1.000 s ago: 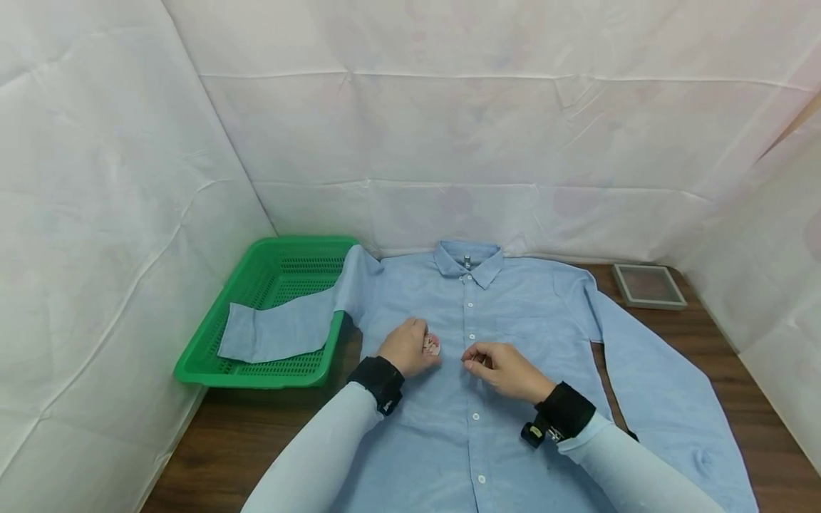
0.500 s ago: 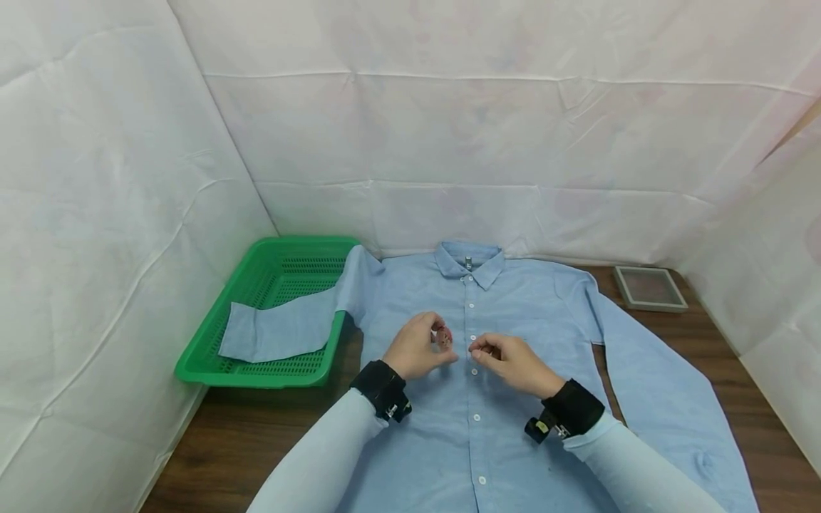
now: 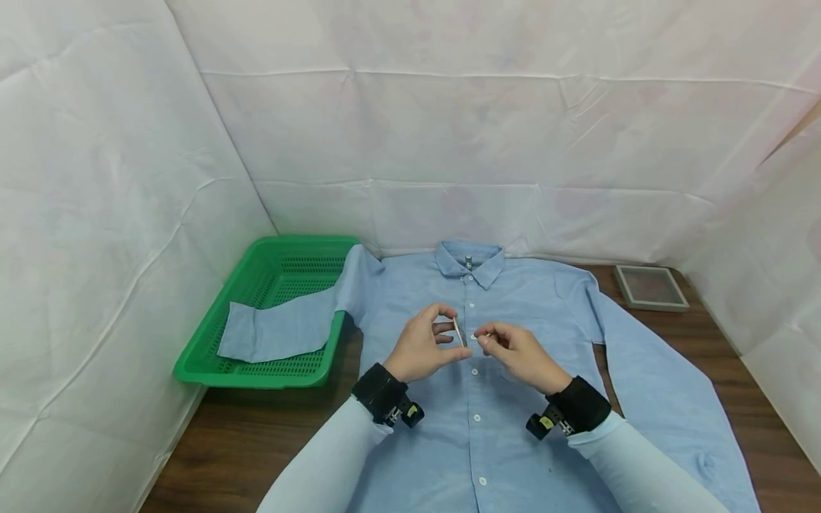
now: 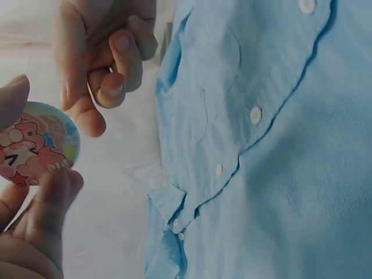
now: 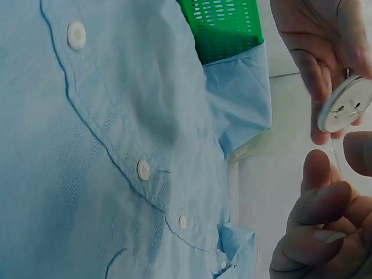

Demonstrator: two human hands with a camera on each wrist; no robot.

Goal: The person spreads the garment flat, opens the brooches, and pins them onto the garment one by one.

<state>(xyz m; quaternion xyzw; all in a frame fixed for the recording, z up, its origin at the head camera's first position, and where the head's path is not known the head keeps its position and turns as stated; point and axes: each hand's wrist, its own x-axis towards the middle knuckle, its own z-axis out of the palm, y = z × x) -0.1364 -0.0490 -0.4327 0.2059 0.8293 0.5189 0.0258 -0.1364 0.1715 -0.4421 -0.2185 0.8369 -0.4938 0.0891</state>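
My left hand (image 3: 420, 349) pinches the rim of a round pin badge (image 4: 36, 145) between thumb and fingers. The badge's pink cartoon front faces the left wrist view. From the right wrist camera its pale back shows, and in the head view it stands nearly edge-on. My right hand (image 3: 522, 360) is close to the badge's right side, fingers loosely bent. A gap separates its thumb from its index finger in the right wrist view, and nothing shows between them. Below both hands lies a light blue button-up shirt (image 3: 410, 427), front up, collar at the far end.
One shirt sleeve (image 3: 288, 329) drapes into a green perforated basket (image 3: 192, 360) on the left. The other sleeve (image 3: 667, 385) lies spread to the right. A grey-framed flat box (image 3: 651, 287) sits at the back right of the brown table (image 3: 269, 434). White sheeting (image 3: 449, 128) surrounds the table.
My left hand has moved to the right with the badge and turned it from face-up to nearly edge-on. My right hand has shifted slightly right and farther from me. The shirt stays put.
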